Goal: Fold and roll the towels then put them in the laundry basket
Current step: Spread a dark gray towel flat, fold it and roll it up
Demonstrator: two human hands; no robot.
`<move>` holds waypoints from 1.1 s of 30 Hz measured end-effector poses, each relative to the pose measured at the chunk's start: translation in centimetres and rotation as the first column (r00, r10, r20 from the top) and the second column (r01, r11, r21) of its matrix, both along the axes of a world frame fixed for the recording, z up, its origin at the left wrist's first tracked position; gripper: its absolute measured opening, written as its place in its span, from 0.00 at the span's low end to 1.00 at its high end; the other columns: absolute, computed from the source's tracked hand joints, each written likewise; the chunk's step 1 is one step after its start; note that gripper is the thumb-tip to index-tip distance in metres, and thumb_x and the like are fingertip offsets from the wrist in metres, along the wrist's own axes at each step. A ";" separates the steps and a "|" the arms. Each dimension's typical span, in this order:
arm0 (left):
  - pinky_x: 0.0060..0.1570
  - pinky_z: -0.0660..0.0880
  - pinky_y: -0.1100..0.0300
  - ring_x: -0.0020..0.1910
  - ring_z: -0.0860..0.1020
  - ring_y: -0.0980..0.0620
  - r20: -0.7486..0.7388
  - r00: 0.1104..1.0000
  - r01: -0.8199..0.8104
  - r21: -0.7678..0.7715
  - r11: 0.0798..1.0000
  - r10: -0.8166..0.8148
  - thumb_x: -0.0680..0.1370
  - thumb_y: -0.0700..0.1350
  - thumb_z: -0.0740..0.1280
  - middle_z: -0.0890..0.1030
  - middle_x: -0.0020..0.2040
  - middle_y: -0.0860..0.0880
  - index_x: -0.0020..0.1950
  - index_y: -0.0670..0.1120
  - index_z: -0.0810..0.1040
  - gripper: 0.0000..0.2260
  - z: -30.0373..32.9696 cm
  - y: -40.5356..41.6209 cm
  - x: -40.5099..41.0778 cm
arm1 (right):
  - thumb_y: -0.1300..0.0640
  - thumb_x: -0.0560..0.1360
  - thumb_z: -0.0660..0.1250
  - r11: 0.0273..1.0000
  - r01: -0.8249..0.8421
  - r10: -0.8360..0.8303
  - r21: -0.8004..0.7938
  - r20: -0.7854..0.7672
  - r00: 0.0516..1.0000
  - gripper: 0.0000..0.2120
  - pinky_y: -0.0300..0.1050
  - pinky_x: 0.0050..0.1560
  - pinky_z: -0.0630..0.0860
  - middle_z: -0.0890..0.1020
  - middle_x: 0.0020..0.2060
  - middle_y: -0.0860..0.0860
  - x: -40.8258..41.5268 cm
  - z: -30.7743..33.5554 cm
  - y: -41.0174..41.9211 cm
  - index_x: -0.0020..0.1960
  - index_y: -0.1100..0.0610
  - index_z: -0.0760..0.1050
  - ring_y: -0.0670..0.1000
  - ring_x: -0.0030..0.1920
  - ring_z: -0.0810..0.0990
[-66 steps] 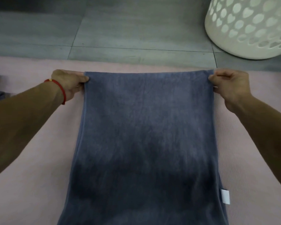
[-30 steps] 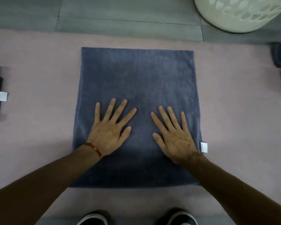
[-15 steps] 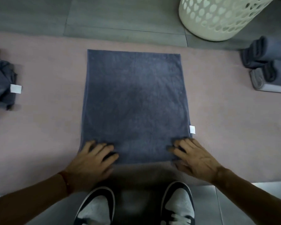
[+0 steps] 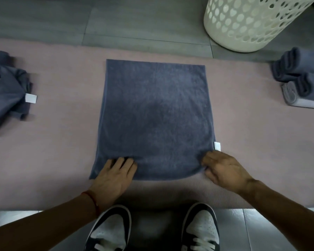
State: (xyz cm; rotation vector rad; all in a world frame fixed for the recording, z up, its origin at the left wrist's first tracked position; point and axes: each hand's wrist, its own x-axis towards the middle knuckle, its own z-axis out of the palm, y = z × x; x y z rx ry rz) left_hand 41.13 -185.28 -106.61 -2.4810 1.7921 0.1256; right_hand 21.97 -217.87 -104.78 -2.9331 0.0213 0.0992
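Observation:
A blue-grey towel point(image 4: 155, 116), folded to a rectangle, lies flat on the pink mat point(image 4: 252, 142), with a white tag at its right edge. My left hand point(image 4: 114, 176) sits on the towel's near edge toward the left corner; its fingers are bent onto the cloth and its thumb is hidden. My right hand point(image 4: 225, 171) pinches the near right corner, which is drawn in and rounded. The white perforated laundry basket point(image 4: 250, 22) stands on the grey floor at the back right.
A crumpled pile of blue towels point(image 4: 5, 91) lies on the mat's left side. Rolled towels point(image 4: 301, 77) lie at the right edge, near the basket. My two shoes point(image 4: 152, 230) stand at the mat's near edge, on grey tiles.
The towel was laid flat and smoothed with both palms. My hands then slid back to its near edge and now take hold there, and the right corner has curled inward.

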 end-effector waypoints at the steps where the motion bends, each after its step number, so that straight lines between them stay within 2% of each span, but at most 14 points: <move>1: 0.44 0.80 0.41 0.48 0.81 0.39 -0.024 0.999 -0.022 -0.007 1.000 0.021 0.58 0.39 0.79 0.81 0.52 0.42 0.57 0.41 0.82 0.27 0.0 0.0 0.3 | 0.52 0.72 0.66 0.988 0.121 -0.123 0.100 0.014 0.992 0.04 0.47 0.39 0.81 0.78 0.39 0.46 0.5 0.5 -0.1 0.45 0.52 0.77 0.47 0.36 0.77; 2: 0.43 0.80 0.43 0.47 0.81 0.40 -0.044 0.999 -0.025 -0.031 0.999 0.024 0.61 0.40 0.78 0.81 0.52 0.44 0.56 0.43 0.82 0.23 0.0 0.1 1.0 | 0.55 0.73 0.66 0.948 0.244 -0.251 0.204 0.010 0.968 0.01 0.43 0.37 0.78 0.77 0.36 0.45 1.0 0.8 -0.5 0.42 0.51 0.76 0.44 0.33 0.74; 4: 0.43 0.77 0.51 0.44 0.81 0.44 -0.120 0.992 -0.042 -0.123 0.992 0.027 0.69 0.46 0.69 0.82 0.48 0.47 0.52 0.47 0.81 0.12 0.6 0.6 2.7 | 0.64 0.73 0.69 0.784 0.466 -0.479 0.410 -0.078 0.874 0.09 0.37 0.35 0.74 0.78 0.32 0.44 2.2 1.7 -1.3 0.40 0.51 0.76 0.42 0.31 0.75; 7: 0.37 0.69 0.62 0.36 0.77 0.57 -0.438 0.887 -0.246 -0.187 0.951 0.144 0.77 0.54 0.59 0.79 0.38 0.59 0.51 0.52 0.76 0.09 2.7 1.3 6.4 | 0.66 0.75 0.69 0.564 0.564 -0.593 0.603 -0.179 0.785 0.08 0.32 0.40 0.75 0.84 0.38 0.48 4.0 2.7 -3.4 0.45 0.54 0.82 0.42 0.38 0.80; 10: 0.36 0.70 0.67 0.36 0.77 0.60 -0.608 0.731 -0.489 -0.149 0.860 0.310 0.81 0.57 0.64 0.79 0.36 0.59 0.49 0.54 0.74 0.07 3.6 2.2 9.8 | 0.58 0.79 0.70 0.374 0.566 -0.672 0.735 -0.207 0.712 0.03 0.38 0.43 0.80 0.86 0.41 0.49 5.3 2.8 -5.0 0.50 0.54 0.83 0.47 0.43 0.84; 12: 0.41 0.71 0.72 0.42 0.79 0.61 -0.649 0.678 -0.524 -0.098 0.846 0.345 0.78 0.47 0.71 0.81 0.42 0.59 0.51 0.54 0.76 0.05 3.5 2.9 11.5 | 0.53 0.78 0.70 0.301 0.547 -0.695 0.781 -0.213 0.687 0.06 0.41 0.47 0.81 0.87 0.42 0.48 5.9 2.7 -5.3 0.52 0.55 0.82 0.48 0.44 0.85; 15: 0.45 0.72 0.74 0.44 0.79 0.62 -0.739 0.561 -0.598 -0.051 0.800 0.372 0.75 0.39 0.74 0.82 0.44 0.61 0.51 0.52 0.79 0.10 3.4 3.2 12.3 | 0.50 0.78 0.69 0.285 0.534 -0.699 0.796 -0.209 0.684 0.10 0.46 0.49 0.81 0.86 0.45 0.51 6.2 2.5 -5.2 0.53 0.55 0.81 0.50 0.46 0.85; 18: 0.40 0.77 0.70 0.37 0.80 0.60 -0.889 0.311 -0.844 -0.096 0.528 0.335 0.77 0.41 0.72 0.84 0.38 0.55 0.49 0.47 0.81 0.03 3.8 2.5 11.8 | 0.53 0.80 0.67 0.383 0.518 -0.642 0.765 -0.183 0.745 0.06 0.39 0.44 0.80 0.85 0.43 0.50 5.4 2.8 -5.3 0.50 0.54 0.80 0.47 0.43 0.83; 20: 0.39 0.78 0.68 0.37 0.80 0.59 -0.896 0.289 -0.879 -0.110 0.464 0.336 0.78 0.44 0.70 0.85 0.38 0.52 0.50 0.47 0.82 0.02 4.1 2.1 11.3 | 0.52 0.79 0.66 0.486 0.497 -0.523 0.719 -0.216 0.824 0.06 0.34 0.42 0.78 0.83 0.39 0.48 4.1 3.3 -5.4 0.47 0.53 0.80 0.46 0.40 0.81; 23: 0.39 0.75 0.69 0.38 0.80 0.61 -0.901 0.317 -0.796 -0.082 0.599 0.297 0.80 0.44 0.68 0.84 0.37 0.54 0.49 0.47 0.80 0.02 3.9 2.9 10.4 | 0.47 0.77 0.67 0.552 0.489 -0.389 0.675 -0.311 0.867 0.07 0.33 0.41 0.76 0.83 0.37 0.49 1.8 4.0 -5.5 0.44 0.49 0.80 0.46 0.38 0.80; 25: 0.40 0.74 0.65 0.39 0.78 0.58 -0.917 0.289 -0.700 -0.007 0.714 0.274 0.78 0.54 0.69 0.83 0.38 0.49 0.49 0.48 0.80 0.10 3.4 4.5 9.6 | 0.43 0.76 0.68 0.530 0.513 -0.336 0.675 -0.389 0.858 0.14 0.36 0.42 0.76 0.82 0.38 0.53 0.2 4.1 -5.3 0.46 0.55 0.81 0.48 0.38 0.80; 27: 0.40 0.71 0.62 0.40 0.77 0.55 -0.928 0.243 -0.613 0.078 0.786 0.282 0.73 0.61 0.69 0.80 0.40 0.42 0.51 0.48 0.80 0.18 3.4 6.3 8.5 | 0.47 0.75 0.68 0.490 0.555 -0.265 0.672 -0.492 0.829 0.16 0.37 0.42 0.77 0.83 0.37 0.53 -1.2 4.2 -4.9 0.46 0.60 0.81 0.47 0.39 0.80; 30: 0.39 0.70 0.64 0.39 0.75 0.55 -0.952 0.152 -0.576 0.133 0.806 0.265 0.75 0.59 0.70 0.79 0.38 0.44 0.49 0.48 0.81 0.15 4.5 7.3 8.0 | 0.55 0.76 0.68 0.424 0.569 -0.250 0.704 -0.513 0.821 0.09 0.40 0.44 0.79 0.84 0.39 0.57 -1.6 4.8 -4.4 0.46 0.60 0.83 0.51 0.41 0.82; 33: 0.37 0.73 0.69 0.39 0.75 0.55 -0.960 0.150 -0.703 0.064 0.708 0.236 0.78 0.45 0.70 0.80 0.38 0.46 0.47 0.43 0.81 0.06 5.8 5.2 10.1 | 0.60 0.78 0.67 0.338 0.547 -0.438 0.766 -0.386 0.812 0.08 0.38 0.45 0.81 0.86 0.41 0.58 0.9 5.8 -5.2 0.48 0.62 0.83 0.50 0.42 0.84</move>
